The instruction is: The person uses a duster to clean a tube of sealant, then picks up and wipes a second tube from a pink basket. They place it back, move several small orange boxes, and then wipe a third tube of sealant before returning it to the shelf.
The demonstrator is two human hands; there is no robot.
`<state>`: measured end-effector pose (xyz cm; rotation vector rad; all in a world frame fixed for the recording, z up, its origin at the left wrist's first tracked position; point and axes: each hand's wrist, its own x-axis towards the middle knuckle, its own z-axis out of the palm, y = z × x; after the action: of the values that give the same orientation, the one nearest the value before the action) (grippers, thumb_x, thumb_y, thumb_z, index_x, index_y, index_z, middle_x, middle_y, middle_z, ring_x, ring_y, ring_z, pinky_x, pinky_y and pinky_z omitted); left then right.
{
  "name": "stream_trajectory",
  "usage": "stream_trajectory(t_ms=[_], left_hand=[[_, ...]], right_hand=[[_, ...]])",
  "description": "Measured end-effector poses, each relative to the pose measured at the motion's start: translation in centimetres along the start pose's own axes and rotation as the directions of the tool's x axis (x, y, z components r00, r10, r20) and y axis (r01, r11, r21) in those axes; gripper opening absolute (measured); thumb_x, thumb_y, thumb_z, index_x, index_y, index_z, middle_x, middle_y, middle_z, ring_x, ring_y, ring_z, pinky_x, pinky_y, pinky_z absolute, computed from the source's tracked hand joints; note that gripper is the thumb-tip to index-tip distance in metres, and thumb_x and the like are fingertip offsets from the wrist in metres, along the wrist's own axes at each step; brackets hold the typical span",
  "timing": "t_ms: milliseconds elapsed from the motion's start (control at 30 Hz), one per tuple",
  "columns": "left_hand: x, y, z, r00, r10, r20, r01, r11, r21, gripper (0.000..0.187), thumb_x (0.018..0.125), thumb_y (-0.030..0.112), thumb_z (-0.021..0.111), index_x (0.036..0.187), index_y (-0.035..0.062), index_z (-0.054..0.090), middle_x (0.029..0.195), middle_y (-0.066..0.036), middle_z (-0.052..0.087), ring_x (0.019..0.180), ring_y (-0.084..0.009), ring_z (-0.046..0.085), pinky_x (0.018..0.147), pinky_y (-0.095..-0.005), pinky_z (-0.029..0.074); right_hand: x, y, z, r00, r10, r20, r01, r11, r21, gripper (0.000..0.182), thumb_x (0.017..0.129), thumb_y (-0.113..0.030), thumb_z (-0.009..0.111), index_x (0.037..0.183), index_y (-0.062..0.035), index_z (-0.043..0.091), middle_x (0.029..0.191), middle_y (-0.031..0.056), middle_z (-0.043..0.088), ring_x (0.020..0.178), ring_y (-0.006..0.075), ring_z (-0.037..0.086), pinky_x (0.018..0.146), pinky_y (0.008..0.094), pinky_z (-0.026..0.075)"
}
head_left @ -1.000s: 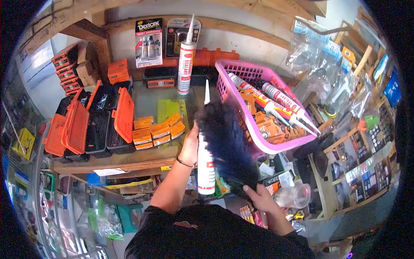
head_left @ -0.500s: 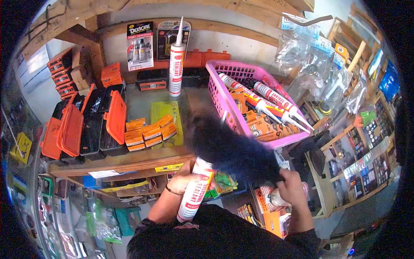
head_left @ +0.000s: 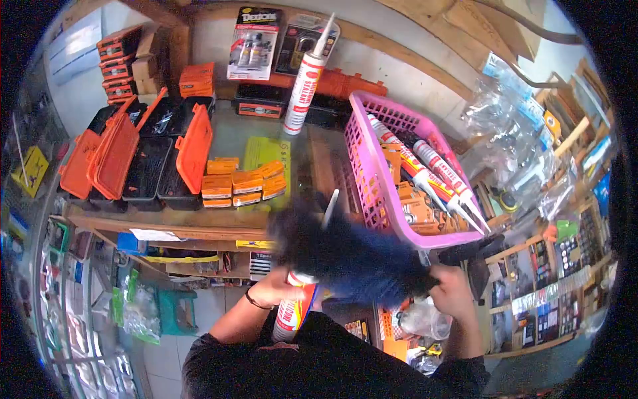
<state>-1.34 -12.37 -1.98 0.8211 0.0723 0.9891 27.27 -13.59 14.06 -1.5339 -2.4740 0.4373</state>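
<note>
My left hand (head_left: 272, 288) is wrapped round a white silicone sealant tube (head_left: 290, 314) with red and yellow print, held tilted near my chest. A fluffy dark blue and black duster (head_left: 362, 256) lies across the tube's upper end, and the pale nozzle tip shows above it. My right hand (head_left: 453, 291) is closed on the duster's narrow end. Beyond them, another sealant tube (head_left: 304, 93) stands upright on the counter. To the right, a pink basket (head_left: 364, 143) contains several sealant tubes and orange packets.
Small orange boxes (head_left: 247, 181) sit on the glass counter beside cases with open orange lids (head_left: 114, 156). A Dextone adhesive pack (head_left: 255, 50) is at the back wall. Plastic bags (head_left: 498, 123) hang at right, near a rack (head_left: 545, 266). A green stool (head_left: 177, 312) stands below left.
The camera view has shifted, so the counter goods appear moved. The tube in my left hand has turned, showing more yellow print, and the duster has shifted down and left over it.
</note>
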Motion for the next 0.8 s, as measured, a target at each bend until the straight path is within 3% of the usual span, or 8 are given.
stream_trajectory(t_ms=[100, 200, 300, 367, 433, 600, 700, 800], left_hand=[[0.9, 1.2, 0.9, 0.999, -0.017, 0.039, 0.02, 0.996, -0.086, 0.056, 0.063, 0.022, 0.071, 0.105, -0.0013, 0.041, 0.082, -0.012, 0.057, 0.068, -0.0214, 0.059, 0.067, -0.0324, 0.047], [1.8, 1.9, 3.5, 0.97, 0.198, -0.139, -0.187, 0.979, 0.085, 0.054, 0.068, 0.023, 0.066, 0.108, -0.0022, 0.04, 0.086, -0.013, 0.056, 0.071, -0.0211, 0.059, 0.07, -0.0324, 0.046], [0.0, 0.0, -0.8, 0.975, 0.065, 0.214, -0.057, 0.998, -0.04, 0.058, 0.073, 0.022, 0.061, 0.119, -0.0008, 0.035, 0.11, -0.011, 0.048, 0.097, -0.0214, 0.049, 0.077, -0.0333, 0.043], [-0.5, -0.8, -2.1, 0.975, 0.056, 0.215, -0.044, 0.997, -0.06, 0.056, 0.073, 0.023, 0.06, 0.118, -0.001, 0.036, 0.106, -0.012, 0.05, 0.094, -0.0238, 0.051, 0.078, -0.035, 0.043], [-0.9, -4.1, -5.0, 0.927, 0.046, -0.372, 0.006, 0.991, 0.137, 0.052, 0.072, 0.025, 0.06, 0.111, -0.0031, 0.041, 0.092, -0.014, 0.054, 0.074, -0.0253, 0.057, 0.072, -0.0367, 0.045], [0.2, -0.4, -2.1, 0.984, 0.177, 0.02, -0.177, 0.984, -0.025, 0.063, 0.06, 0.034, 0.071, 0.103, -0.0027, 0.044, 0.084, -0.014, 0.056, 0.07, -0.0246, 0.057, 0.066, -0.0362, 0.046], [1.3, -2.8, -2.7, 0.828, 0.049, -0.559, -0.178, 0.968, -0.178, 0.059, 0.065, 0.034, 0.068, 0.106, -0.0032, 0.046, 0.09, -0.016, 0.056, 0.075, -0.0255, 0.058, 0.07, -0.0362, 0.046], [0.2, 0.4, -1.6, 0.992, 0.123, -0.009, -0.123, 0.983, -0.138, 0.06, 0.068, 0.035, 0.065, 0.109, -0.0046, 0.046, 0.093, -0.019, 0.055, 0.085, -0.0259, 0.056, 0.074, -0.0368, 0.044]], right_hand=[[0.2, -0.2, 0.2, 0.978, 0.193, -0.076, -0.193, 0.981, 0.008, 0.018, 0.058, -0.005, 0.054, 0.075, 0.0026, 0.053, 0.062, 0.0198, 0.05, 0.061, 0.0365, 0.052, 0.056, 0.0389, 0.043], [0.7, 0.0, 0.2, 0.993, -0.117, -0.018, 0.118, 0.99, 0.081, 0.012, 0.063, -0.007, 0.056, 0.069, 0.003, 0.052, 0.062, 0.0204, 0.051, 0.055, 0.0321, 0.052, 0.051, 0.0348, 0.04], [1.0, -1.3, -0.3, 0.965, 0.261, 0.011, -0.262, 0.965, 0.009, 0.017, 0.069, -0.013, 0.059, 0.076, 0.0024, 0.056, 0.064, 0.0197, 0.054, 0.054, 0.0274, 0.052, 0.053, 0.0324, 0.041], [1.3, -1.7, 0.9, 0.992, 0.104, 0.064, -0.117, 0.966, 0.231, 0.022, 0.071, -0.017, 0.062, 0.07, 0.0031, 0.054, 0.062, 0.0193, 0.053, 0.052, 0.0236, 0.049, 0.052, 0.0319, 0.04], [1.4, 0.4, 2.0, 0.993, -0.101, 0.062, 0.09, 0.984, 0.157, 0.019, 0.068, -0.014, 0.062, 0.073, 0.0032, 0.055, 0.062, 0.0198, 0.053, 0.054, 0.027, 0.052, 0.053, 0.0337, 0.041], [1.9, -1.5, 1.9, 0.988, 0.122, 0.093, -0.131, 0.987, 0.095, 0.02, 0.067, -0.015, 0.063, 0.072, 0.0023, 0.055, 0.064, 0.0194, 0.053, 0.059, 0.0309, 0.054, 0.055, 0.0334, 0.042], [1.6, -1.1, 3.0, 0.992, -0.121, 0.047, 0.115, 0.986, 0.122, 0.02, 0.068, -0.013, 0.063, 0.064, 0.0026, 0.051, 0.057, 0.0182, 0.049, 0.05, 0.03, 0.05, 0.048, 0.0327, 0.038], [1.9, -3.8, 2.0, 0.971, 0.213, -0.104, -0.199, 0.971, 0.13, 0.018, 0.067, -0.011, 0.062, 0.064, 0.0025, 0.051, 0.055, 0.0174, 0.048, 0.051, 0.0299, 0.051, 0.049, 0.0337, 0.039]])
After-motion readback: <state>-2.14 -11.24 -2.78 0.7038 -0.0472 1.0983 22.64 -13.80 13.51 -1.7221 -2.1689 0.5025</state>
